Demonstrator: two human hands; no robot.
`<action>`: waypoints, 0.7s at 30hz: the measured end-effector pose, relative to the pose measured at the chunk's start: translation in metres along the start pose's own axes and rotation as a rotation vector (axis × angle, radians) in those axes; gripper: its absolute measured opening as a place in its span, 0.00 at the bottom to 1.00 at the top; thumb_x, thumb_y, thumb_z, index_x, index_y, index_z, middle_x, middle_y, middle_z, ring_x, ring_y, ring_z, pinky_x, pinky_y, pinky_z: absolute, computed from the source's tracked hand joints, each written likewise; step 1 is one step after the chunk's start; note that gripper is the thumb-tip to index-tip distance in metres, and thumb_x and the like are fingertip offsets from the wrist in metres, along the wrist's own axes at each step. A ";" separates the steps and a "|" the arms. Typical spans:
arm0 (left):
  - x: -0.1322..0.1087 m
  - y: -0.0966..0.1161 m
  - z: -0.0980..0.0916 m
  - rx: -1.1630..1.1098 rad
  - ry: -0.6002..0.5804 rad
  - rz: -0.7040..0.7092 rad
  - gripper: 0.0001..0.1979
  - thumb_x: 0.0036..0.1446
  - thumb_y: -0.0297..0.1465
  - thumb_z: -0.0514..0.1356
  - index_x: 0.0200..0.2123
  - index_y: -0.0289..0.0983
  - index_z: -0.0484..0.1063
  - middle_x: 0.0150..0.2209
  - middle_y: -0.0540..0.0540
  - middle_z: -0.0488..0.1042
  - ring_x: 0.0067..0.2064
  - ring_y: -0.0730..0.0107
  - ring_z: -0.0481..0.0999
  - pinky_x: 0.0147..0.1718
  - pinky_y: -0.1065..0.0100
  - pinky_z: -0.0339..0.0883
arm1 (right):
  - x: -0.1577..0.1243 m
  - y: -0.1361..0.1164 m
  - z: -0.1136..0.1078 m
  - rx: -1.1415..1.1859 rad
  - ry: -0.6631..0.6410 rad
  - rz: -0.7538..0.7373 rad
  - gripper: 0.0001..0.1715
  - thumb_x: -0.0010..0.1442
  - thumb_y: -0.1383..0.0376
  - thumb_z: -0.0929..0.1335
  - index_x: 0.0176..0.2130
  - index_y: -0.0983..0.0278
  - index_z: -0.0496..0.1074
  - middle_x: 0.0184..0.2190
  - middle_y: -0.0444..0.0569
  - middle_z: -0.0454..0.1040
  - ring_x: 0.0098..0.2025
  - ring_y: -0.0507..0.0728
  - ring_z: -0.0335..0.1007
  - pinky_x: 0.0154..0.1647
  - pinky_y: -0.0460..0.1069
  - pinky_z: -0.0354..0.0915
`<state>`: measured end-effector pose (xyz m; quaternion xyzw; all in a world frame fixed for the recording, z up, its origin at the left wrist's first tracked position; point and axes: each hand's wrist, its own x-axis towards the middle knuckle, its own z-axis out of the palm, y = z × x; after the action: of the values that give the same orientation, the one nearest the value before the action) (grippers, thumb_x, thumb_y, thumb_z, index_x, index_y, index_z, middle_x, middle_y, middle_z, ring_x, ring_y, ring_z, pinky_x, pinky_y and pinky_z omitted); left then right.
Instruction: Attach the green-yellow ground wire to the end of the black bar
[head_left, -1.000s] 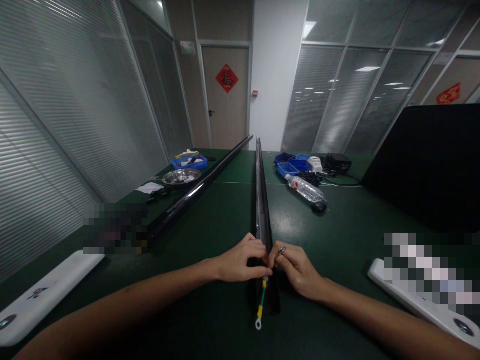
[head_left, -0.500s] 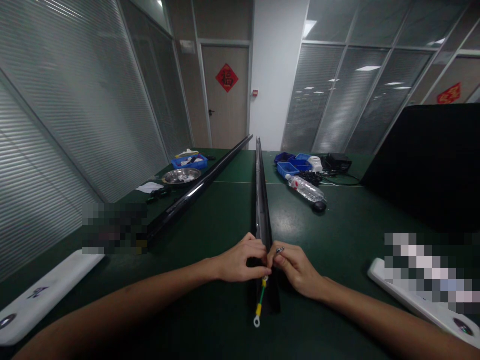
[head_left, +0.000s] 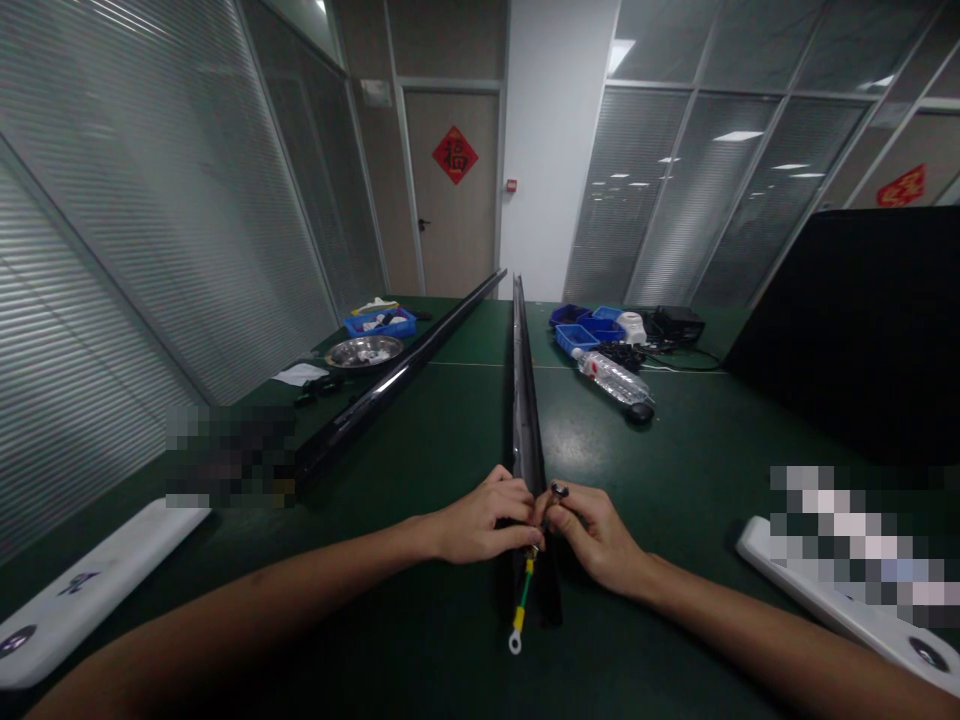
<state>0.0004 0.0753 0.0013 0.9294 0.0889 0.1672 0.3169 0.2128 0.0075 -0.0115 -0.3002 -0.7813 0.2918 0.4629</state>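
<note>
My left hand (head_left: 484,520) is closed over the near end of a long black metal rail (head_left: 528,440). Its thumb and fingertips pinch at the upper end of a short green-and-yellow grounding wire (head_left: 523,595). The wire's white-looking ring terminal (head_left: 515,643) points toward me; its other end is partly hidden by the fingers. Beside it on the right, my right hand (head_left: 596,535) is closed, its fingertips touching those of the left. A small shiny metal piece (head_left: 559,491) shows between the right thumb and forefinger, too small to name.
A second black rail (head_left: 405,370) lies diagonally on the left of the green table. Beyond it are a metal dish (head_left: 364,352) and a blue tray (head_left: 397,328). Blue bins (head_left: 576,338) and a plastic bottle (head_left: 611,377) lie right. White devices (head_left: 105,580) flank both arms.
The small metal piece in my right fingers has turned and now sits slightly higher. Both hands stay in nearly the same place; the wire has barely shifted.
</note>
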 end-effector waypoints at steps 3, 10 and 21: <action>0.000 0.000 -0.001 0.007 0.001 -0.007 0.13 0.73 0.38 0.58 0.38 0.39 0.77 0.41 0.49 0.80 0.47 0.65 0.74 0.52 0.61 0.52 | 0.000 0.000 -0.001 0.005 0.013 0.003 0.23 0.78 0.57 0.60 0.38 0.63 0.77 0.31 0.47 0.74 0.33 0.55 0.70 0.37 0.48 0.64; 0.000 0.002 0.000 0.024 0.032 -0.034 0.10 0.69 0.38 0.62 0.37 0.39 0.74 0.40 0.50 0.79 0.46 0.66 0.74 0.51 0.62 0.53 | 0.000 0.000 0.000 0.038 0.013 -0.035 0.25 0.78 0.55 0.60 0.36 0.64 0.75 0.31 0.47 0.71 0.33 0.55 0.69 0.36 0.48 0.64; 0.000 0.002 -0.001 0.016 0.023 -0.034 0.10 0.68 0.40 0.63 0.38 0.39 0.74 0.40 0.50 0.79 0.47 0.64 0.74 0.51 0.62 0.54 | 0.001 0.000 -0.001 0.120 -0.061 0.004 0.27 0.78 0.52 0.59 0.35 0.64 0.73 0.33 0.48 0.72 0.36 0.56 0.70 0.39 0.49 0.65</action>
<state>0.0001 0.0742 0.0031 0.9282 0.1097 0.1716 0.3113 0.2133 0.0089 -0.0107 -0.2644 -0.7754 0.3482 0.4556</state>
